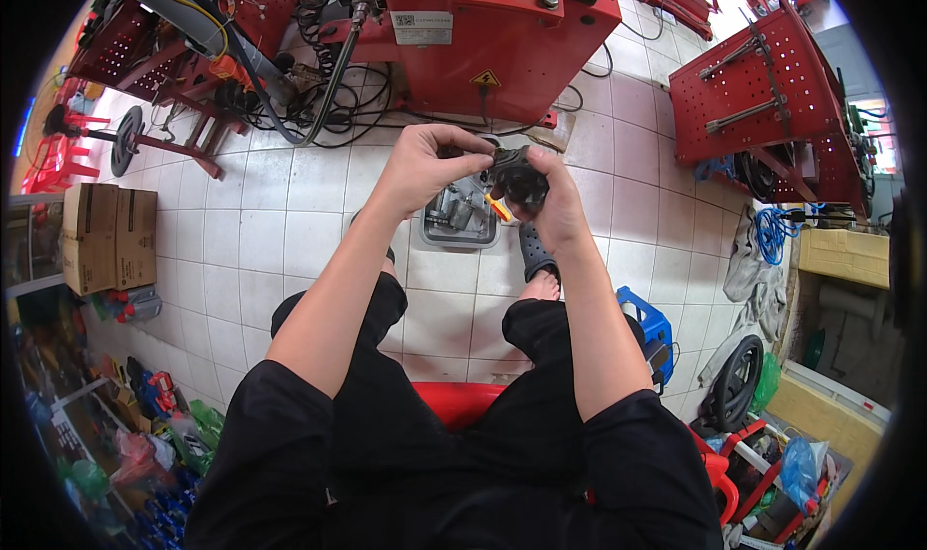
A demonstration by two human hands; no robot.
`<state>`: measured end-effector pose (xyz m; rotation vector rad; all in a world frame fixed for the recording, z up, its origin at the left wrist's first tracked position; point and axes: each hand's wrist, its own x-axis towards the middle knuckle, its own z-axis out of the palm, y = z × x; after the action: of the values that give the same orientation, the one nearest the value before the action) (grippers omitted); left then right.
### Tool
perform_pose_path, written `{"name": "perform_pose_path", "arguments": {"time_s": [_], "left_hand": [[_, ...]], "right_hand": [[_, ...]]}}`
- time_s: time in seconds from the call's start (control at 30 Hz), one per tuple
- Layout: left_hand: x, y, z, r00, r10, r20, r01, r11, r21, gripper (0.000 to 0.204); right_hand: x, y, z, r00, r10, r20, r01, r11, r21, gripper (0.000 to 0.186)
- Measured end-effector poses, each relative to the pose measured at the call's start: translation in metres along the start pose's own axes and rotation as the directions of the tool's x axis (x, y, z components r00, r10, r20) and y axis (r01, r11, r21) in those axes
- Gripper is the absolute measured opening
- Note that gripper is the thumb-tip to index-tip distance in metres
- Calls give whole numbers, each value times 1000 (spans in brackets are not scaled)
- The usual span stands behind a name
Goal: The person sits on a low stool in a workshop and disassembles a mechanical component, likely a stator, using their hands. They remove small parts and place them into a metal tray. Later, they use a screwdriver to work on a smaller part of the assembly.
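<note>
Both my arms reach forward over the tiled floor. My right hand (pixel 560 202) is wrapped round a dark, greasy machine part (pixel 519 178) of irregular shape; its exact kind does not show. My left hand (pixel 430 167) pinches at the left upper edge of that part, thumb and forefinger together; whether a small piece sits between the fingertips I cannot make out. Below the hands a grey plastic tray (pixel 460 241) stands on the floor with several metal parts (pixel 452 209) in it. Beside its right rim, under the dark part, shows a yellow and red object (pixel 498 209).
A red machine (pixel 483 53) stands ahead, with black cables (pixel 362 115) on the floor to its left. Red perforated carts (pixel 763 96) stand at the right and far left. A blue case (pixel 652 333) lies by my right knee. Cardboard boxes (pixel 108 236) are stacked at the left.
</note>
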<state>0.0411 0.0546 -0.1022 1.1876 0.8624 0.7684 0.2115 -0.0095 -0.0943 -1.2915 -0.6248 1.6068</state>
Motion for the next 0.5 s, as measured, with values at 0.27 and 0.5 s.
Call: {"name": "perform_pose_path", "arguments": {"time_s": [0.27,0.5], "left_hand": [[0,4,-6,999,-18,40,12,992,125,16],[2,-1,-7,998,28,63,-27,1000,-9,21]], "right_hand": [[1,1,-3,999,14,33,-12,999,-38,42],[0,-1,1,999,43,11,-43,998,-39,41]]}}
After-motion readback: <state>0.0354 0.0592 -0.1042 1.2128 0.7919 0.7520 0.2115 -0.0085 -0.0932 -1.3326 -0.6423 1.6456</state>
